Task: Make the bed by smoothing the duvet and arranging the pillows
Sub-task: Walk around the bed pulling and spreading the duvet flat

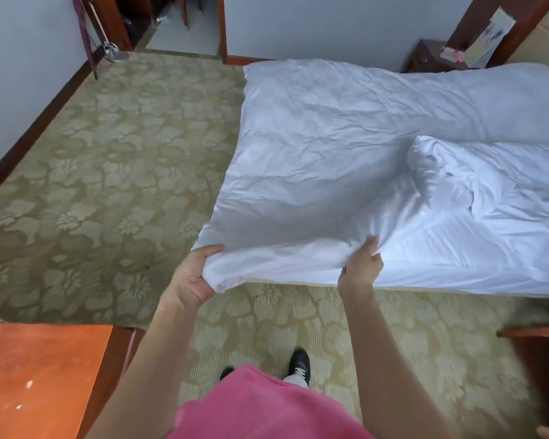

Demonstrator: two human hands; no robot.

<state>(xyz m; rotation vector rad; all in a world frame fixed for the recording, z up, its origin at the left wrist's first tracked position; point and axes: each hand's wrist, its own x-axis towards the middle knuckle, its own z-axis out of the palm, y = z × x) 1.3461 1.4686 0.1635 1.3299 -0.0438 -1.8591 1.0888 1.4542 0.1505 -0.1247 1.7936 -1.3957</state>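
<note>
At the bed's near corner, left hand (192, 277) and right hand (362, 264) grasp the white duvet (314, 153), bunched and unsmoothed; no pillows visible.

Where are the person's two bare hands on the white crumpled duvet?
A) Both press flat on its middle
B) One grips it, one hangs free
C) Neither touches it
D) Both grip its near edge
D: the left hand grips the near corner of the white crumpled duvet and the right hand pinches the same edge further along.
</note>
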